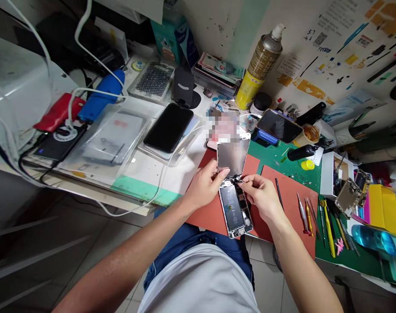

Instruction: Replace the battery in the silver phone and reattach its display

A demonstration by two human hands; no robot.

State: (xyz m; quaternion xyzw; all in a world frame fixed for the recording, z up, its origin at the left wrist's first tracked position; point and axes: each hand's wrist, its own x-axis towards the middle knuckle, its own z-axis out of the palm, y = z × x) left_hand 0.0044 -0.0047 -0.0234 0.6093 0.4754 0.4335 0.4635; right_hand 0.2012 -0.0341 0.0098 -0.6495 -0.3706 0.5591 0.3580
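An opened smartphone lies on the reddish-brown mat (pixel 204 208) before me, its body (pixel 233 206) showing a dark battery and inner parts. At the top end its screen panel (pixel 233 157) is folded up, metal back toward me. My left hand (pixel 206 184) grips the screen panel's lower left edge between thumb and fingers. Over the body's upper right, by the joint with the screen, my right hand (pixel 261 193) is closed in a pinch. Something small and dark shows at its fingertips; I cannot make out what it is.
Screwdrivers (pixel 302 213) and tweezers lie on the right of the mat. A black phone (pixel 168 127) rests on the left, another phone (pixel 279 125) leans at the back. A spray can (pixel 259 65) stands by the wall. A white cable (pixel 161 182) crosses the table's front edge.
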